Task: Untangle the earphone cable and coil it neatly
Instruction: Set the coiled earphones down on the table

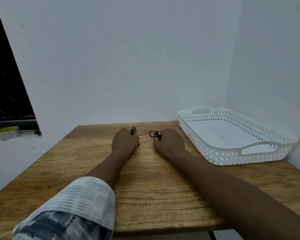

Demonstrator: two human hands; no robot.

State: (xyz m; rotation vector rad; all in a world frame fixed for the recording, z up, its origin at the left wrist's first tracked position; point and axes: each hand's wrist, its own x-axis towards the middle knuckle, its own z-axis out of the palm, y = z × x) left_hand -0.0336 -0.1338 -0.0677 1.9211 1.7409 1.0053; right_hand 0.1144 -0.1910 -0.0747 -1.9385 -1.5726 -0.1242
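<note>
A thin black earphone cable (152, 133) lies bunched at the far middle of the wooden table (145, 187). My left hand (125, 142) is closed on a small tangle of it at the left. My right hand (170, 142) is closed on another bunch with a loose loop at the right. A short taut strand runs between the two hands just above the table. The fingers and most of the cable are hidden behind the backs of my hands.
A white perforated plastic basket (270, 134) with handles stands at the table's right, against the wall corner. A roll of tape (8, 134) sits on a ledge at the left under a dark window. White walls close off the back and the right.
</note>
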